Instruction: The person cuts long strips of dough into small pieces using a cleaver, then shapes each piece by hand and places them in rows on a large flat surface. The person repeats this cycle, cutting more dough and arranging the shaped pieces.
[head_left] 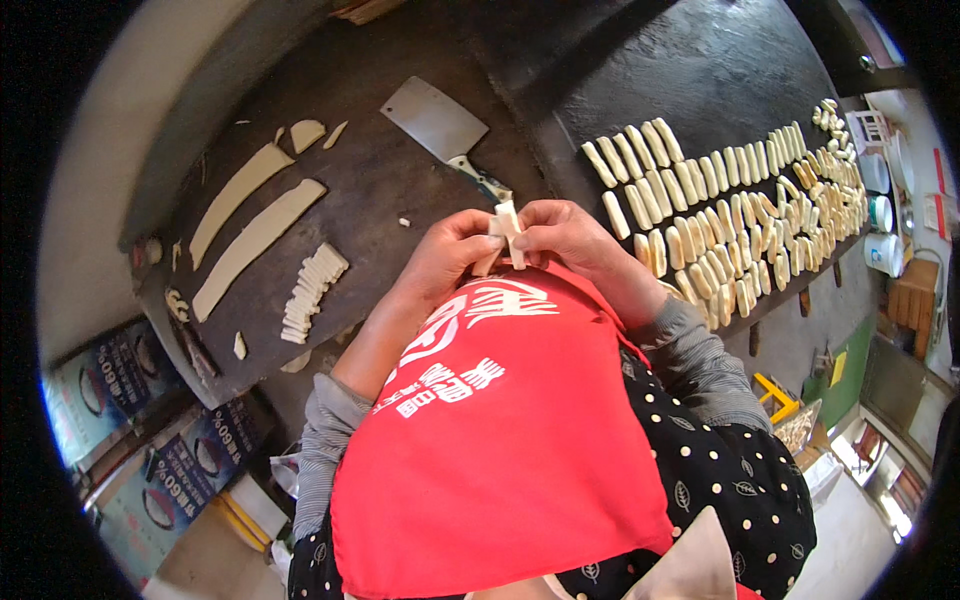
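Observation:
My left hand (447, 256) and my right hand (580, 240) meet close in front of my red apron (500, 430), fingers pinched. Between them are short pale dough strips (509, 222), standing roughly upright and close together. Each hand grips dough; where one strip ends and the other begins is partly hidden by the fingers. Just beyond the hands lies a cleaver (435, 118), its handle toward me. To the left, a row of cut dough pieces (312, 290) lies on the dark worktop (370, 190), beside two long flat dough slabs (258, 248).
On the right, many dough sticks (700, 185) lie in rows on a dark flat plate (690, 70), some browned. Dough scraps (307, 134) lie at the far left of the worktop. White buckets (883, 253) stand beyond the plate's right edge. Printed boxes (190, 470) sit below left.

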